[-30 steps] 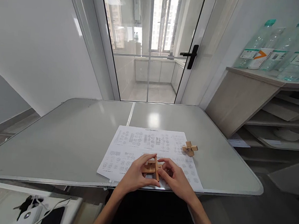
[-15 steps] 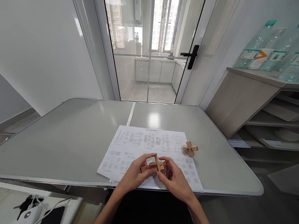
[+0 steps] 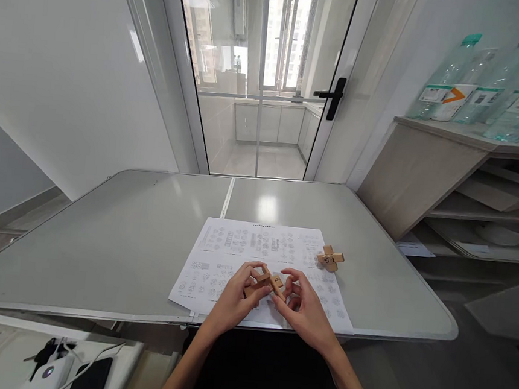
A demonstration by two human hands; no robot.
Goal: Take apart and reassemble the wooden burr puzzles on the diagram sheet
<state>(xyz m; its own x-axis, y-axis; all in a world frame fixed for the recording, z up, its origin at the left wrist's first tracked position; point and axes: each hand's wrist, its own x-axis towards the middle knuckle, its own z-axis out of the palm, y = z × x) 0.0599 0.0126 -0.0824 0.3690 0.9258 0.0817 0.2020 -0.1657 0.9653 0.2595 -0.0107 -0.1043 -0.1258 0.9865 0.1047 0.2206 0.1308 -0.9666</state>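
Note:
My left hand (image 3: 238,292) is closed round a partly assembled wooden burr puzzle (image 3: 263,284) made of several notched sticks. One of its blocks, marked "2" (image 3: 278,280), faces up on the right side. My right hand (image 3: 303,301) is at the puzzle's right end, thumb and curled fingers around the lower end of a slanting stick, index finger raised off the block. Fingers hide part of the sticks. Beneath both hands lies a printed sheet (image 3: 246,246) with rows of small diagrams. An assembled wooden cross-shaped puzzle (image 3: 330,259) with letters rests on its right edge.
The grey table (image 3: 100,247) has a seam and a metal front edge. At the lower left, a white surface holds a black phone (image 3: 91,378), a white charger (image 3: 50,375) and cables. Water bottles (image 3: 446,77) stand on a shelf unit (image 3: 429,173) at right, beside a glass door.
The stick at the puzzle's right side has tilted, its lower end swinging right. My right index finger has lifted away from the marked block. The cross-shaped puzzle stays put.

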